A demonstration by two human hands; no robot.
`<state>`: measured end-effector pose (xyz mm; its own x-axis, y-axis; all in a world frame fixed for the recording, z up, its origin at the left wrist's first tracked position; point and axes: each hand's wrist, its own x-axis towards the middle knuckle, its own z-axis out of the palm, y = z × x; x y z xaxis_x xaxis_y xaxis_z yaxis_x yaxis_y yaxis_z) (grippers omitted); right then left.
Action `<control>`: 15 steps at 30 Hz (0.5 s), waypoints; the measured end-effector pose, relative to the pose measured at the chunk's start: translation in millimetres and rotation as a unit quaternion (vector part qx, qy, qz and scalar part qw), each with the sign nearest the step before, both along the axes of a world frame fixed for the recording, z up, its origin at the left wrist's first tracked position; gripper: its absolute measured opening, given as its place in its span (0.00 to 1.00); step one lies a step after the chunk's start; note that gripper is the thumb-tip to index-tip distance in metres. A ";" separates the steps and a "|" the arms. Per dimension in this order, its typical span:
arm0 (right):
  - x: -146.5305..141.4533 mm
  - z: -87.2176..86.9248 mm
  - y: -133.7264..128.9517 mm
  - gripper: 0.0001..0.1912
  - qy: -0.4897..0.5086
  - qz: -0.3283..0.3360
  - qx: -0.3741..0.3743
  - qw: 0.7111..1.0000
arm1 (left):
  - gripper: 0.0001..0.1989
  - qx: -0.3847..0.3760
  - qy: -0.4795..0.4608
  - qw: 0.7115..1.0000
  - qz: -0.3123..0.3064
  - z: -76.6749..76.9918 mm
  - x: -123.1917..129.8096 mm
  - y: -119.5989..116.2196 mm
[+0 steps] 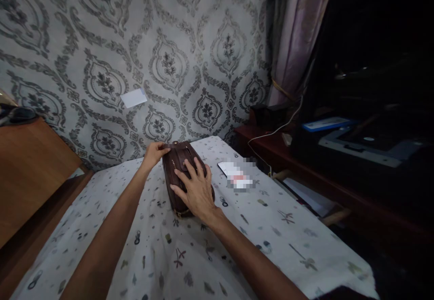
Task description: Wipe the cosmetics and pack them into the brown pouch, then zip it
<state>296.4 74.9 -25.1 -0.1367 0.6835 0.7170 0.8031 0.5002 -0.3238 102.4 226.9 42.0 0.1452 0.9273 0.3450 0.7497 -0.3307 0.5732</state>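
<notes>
A dark brown bag [172, 185] with small gold-coloured metal parts lies on a white cloth [142, 246] printed with small figures. At the bag's far left corner, my left hand [155, 154] pinches its edge between thumb and fingers. My right hand [196, 187] rests on top of the bag, fingers spread across its face. To the right of the bag lies a phone [236, 175], its lit screen blurred out.
Patterned wallpaper [169, 65] rises behind the cloth, with a white paper [134, 98] on it. A wooden furniture piece [34, 169] stands left. On the right are a dark red shelf [271, 144], a white cable [267, 135], a blue-edged item [327, 124] and a curtain [294, 33].
</notes>
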 end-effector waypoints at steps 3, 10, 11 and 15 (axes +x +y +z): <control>0.2 0.4 -0.4 0.22 -0.004 -0.002 -0.002 1.000 | 0.14 0.012 0.013 1.000 0.011 1.9 1.3 -1.3; -0.4 -2.0 1.1 0.22 0.010 0.002 0.010 1.000 | 0.15 0.058 0.018 0.998 0.026 5.6 11.3 -11.7; -0.4 -2.1 1.0 0.22 0.012 0.003 0.010 1.000 | 0.15 0.062 0.017 0.998 0.026 5.6 12.5 -14.2; 0.0 -1.2 -0.1 0.22 0.010 0.004 0.005 1.000 | 0.14 0.074 -0.003 0.997 0.023 5.1 15.7 -24.5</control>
